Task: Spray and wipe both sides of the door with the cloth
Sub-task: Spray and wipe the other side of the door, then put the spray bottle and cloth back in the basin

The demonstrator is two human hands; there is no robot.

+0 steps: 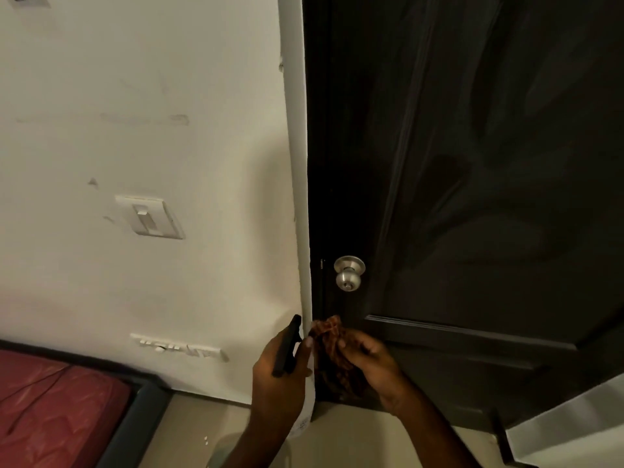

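Red bedding (pixel 50 400) fills the lower left of the frame, with a white wall (pixel 135 96) above it carrying a light switch (pixel 150 216) and, lower down, a socket strip (pixel 179 347). Just left of centre at the bottom, the left hand (pixel 277 376) has its grip closed around a spray bottle (pixel 288 346), dark trigger head up and pale body hanging below the palm. Touching it on the right, the right hand (pixel 368 363) has its grip closed on a bunched reddish-brown cloth (pixel 332 352), held below the silver knob (pixel 349 272). The dark door (pixel 489 163) takes up the right half and appears shut against the white frame (pixel 297 163); faint streaks show on its upper panels.

Risks, as I judge them: the nozzle points up and left, so a squeeze now could mist the switch and socket strip rather than the door. With both hands crowded together, the cloth could snag the trigger. A wadded cloth wipes poorly and may smear. The far side remains unreachable until the knob is turned, and neither hand is free.
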